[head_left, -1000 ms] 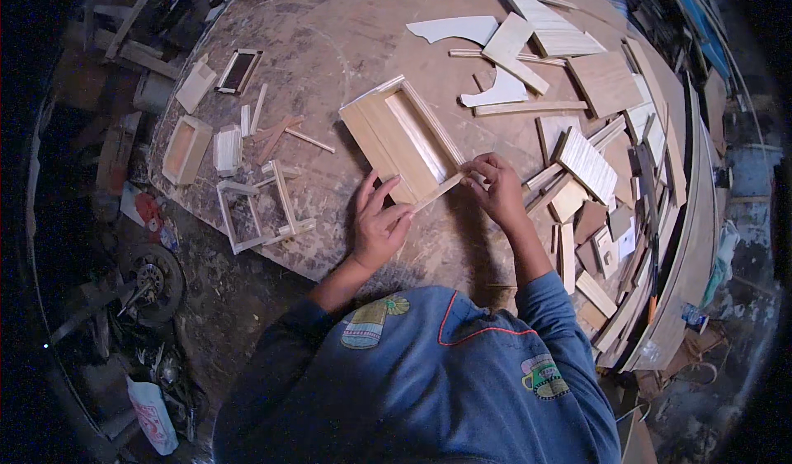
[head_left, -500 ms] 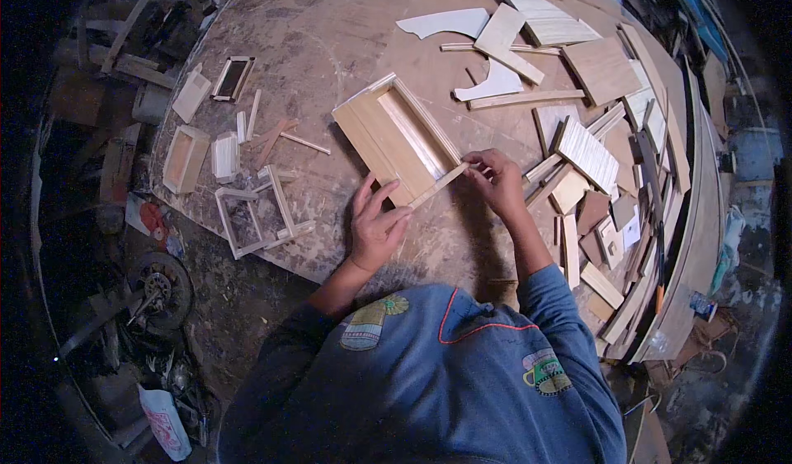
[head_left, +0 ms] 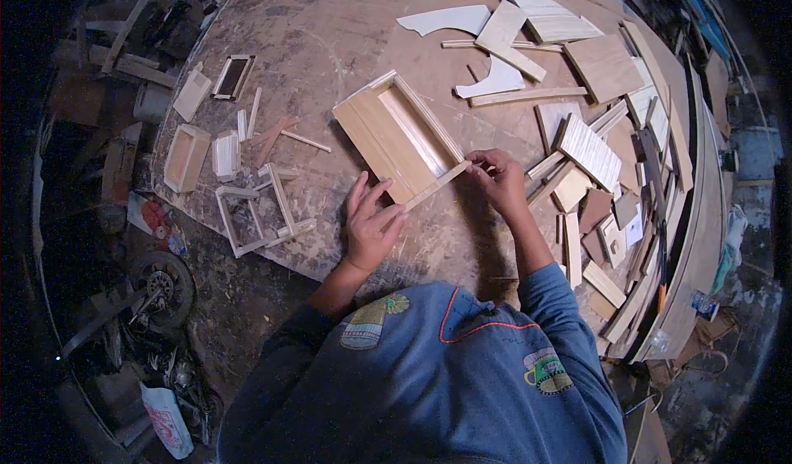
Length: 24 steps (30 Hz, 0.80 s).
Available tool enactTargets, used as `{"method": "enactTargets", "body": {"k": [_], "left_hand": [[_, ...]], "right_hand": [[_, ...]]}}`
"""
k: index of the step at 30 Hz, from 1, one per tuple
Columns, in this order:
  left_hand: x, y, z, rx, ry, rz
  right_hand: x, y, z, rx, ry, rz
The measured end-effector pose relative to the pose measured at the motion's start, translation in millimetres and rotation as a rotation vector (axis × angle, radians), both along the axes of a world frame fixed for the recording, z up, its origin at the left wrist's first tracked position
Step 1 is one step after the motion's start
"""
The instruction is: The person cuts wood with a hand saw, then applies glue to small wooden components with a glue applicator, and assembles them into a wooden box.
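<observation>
A shallow wooden box [head_left: 375, 130] lies tilted on the worktable, its upper right part open and a flat panel covering the rest. Along its near end runs a thin wooden strip [head_left: 437, 185]. My right hand [head_left: 501, 182] pinches the strip's far right end by the box's corner. At the box's near left corner is my left hand [head_left: 373, 226], fingers spread, with the thumb by the strip's lower end and the fingertips by the box's side. Whether those fingertips press on the wood is hard to make out.
Small wooden boxes [head_left: 187, 159], a wooden frame [head_left: 285, 200] and loose sticks [head_left: 305, 141] lie on the left of the worktable [head_left: 297, 43]. Boards and offcuts [head_left: 589, 152] pile up along the right. White curved pieces [head_left: 444, 21] lie at the back. A wheel [head_left: 158, 287] stands below the left edge.
My left hand has shifted slightly left and back from the box, its fingers lying less over the panel. My right hand keeps its pinch at the strip's end, nearly still.
</observation>
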<state>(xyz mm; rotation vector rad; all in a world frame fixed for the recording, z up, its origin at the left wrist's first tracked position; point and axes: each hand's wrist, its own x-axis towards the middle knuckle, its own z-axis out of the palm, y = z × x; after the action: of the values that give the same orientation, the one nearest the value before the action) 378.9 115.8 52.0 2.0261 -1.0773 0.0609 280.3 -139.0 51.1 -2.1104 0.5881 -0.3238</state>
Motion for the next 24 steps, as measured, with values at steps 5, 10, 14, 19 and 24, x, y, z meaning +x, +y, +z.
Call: {"method": "enactTargets", "body": {"k": [5,10,14,19,24], "left_hand": [[-2,-5,3,-0.003,-0.026,-0.016],[-4,-2,1,-0.017,0.027,0.033],[-1,2,-2,0.010,0.002,0.038],[-1,0,-5,-0.005,0.004,0.031],[-1,0,-6,-0.021,0.018,0.037]], "right_hand": [[-1,-1,-7,0.012,-0.031,-0.038],[0,-2,-8,0.014,-0.024,-0.045],[-2,-3,-8,0.009,-0.022,-0.056],[-2,-4,-11,0.054,-0.030,-0.053],[0,-1,-5,0.063,-0.050,-0.071]]}}
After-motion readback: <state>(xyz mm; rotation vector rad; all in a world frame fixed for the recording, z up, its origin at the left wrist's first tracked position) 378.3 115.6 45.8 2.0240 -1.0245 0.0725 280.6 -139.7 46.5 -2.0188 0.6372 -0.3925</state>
